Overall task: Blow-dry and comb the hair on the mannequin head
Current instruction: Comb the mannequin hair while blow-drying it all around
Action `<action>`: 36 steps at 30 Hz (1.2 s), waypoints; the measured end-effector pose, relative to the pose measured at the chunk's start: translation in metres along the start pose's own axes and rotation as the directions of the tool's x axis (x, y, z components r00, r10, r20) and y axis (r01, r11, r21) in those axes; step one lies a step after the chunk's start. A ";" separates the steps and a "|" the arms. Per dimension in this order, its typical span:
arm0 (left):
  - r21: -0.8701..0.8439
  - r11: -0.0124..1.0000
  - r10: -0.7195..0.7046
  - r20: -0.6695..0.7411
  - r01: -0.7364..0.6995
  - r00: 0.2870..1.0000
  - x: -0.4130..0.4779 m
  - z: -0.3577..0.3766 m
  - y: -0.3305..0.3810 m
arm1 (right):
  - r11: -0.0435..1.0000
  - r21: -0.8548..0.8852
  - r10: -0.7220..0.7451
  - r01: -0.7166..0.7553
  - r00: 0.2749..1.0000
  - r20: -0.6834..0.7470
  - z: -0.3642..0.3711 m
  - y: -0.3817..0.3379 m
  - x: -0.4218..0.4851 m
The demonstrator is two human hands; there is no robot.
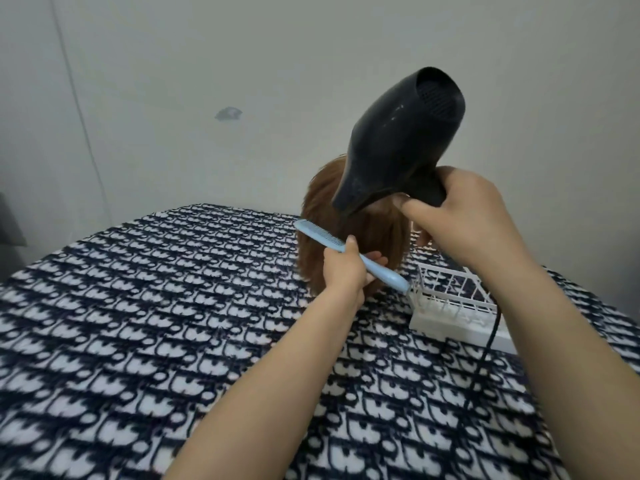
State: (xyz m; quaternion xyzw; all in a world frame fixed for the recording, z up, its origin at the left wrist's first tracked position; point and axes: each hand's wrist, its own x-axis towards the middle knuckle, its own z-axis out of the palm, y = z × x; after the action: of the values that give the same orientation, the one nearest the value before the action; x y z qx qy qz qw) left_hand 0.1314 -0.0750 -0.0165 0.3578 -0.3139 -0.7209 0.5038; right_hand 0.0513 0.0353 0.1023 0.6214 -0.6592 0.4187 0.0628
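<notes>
The mannequin head (372,233) stands on the patterned surface with its long reddish-brown hair hanging down; its face is hidden. My right hand (464,216) grips the handle of a black hair dryer (398,136), held above the head with the nozzle pointing down-left onto the hair. My left hand (346,268) holds a light blue comb (329,239) by its middle. The comb's teeth lie against the hair's left side, and its handle points down-right.
A navy-and-white patterned cloth (156,323) covers the surface. A white wire basket (457,306) sits to the right of the head. The dryer's black cord (485,358) trails down past the basket. A pale wall stands behind.
</notes>
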 end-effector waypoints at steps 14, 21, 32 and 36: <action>0.065 0.953 -0.290 -0.104 0.298 0.951 0.015 -0.035 -0.046 | 0.996 -0.012 0.084 -0.083 0.975 0.204 0.016 0.005 -0.012; 0.058 0.923 -0.368 -0.147 0.380 0.918 0.020 -0.042 -0.035 | 0.996 -0.049 0.082 -0.074 0.979 0.189 0.022 0.000 -0.014; 0.082 0.872 -0.460 -0.197 0.482 0.866 0.013 -0.053 -0.019 | 0.991 -0.108 0.102 -0.081 0.974 0.204 0.035 0.001 -0.017; 0.098 0.879 -0.442 -0.206 0.468 0.873 0.014 -0.059 -0.018 | 0.983 -0.175 0.088 -0.047 0.969 0.233 0.037 -0.003 -0.016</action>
State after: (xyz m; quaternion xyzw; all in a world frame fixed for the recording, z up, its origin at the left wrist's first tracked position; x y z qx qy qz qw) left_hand 0.1679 -0.0884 -0.0666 0.5200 -0.2261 -0.7597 0.3184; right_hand 0.0740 0.0247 0.0702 0.6370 -0.7157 0.2855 0.0207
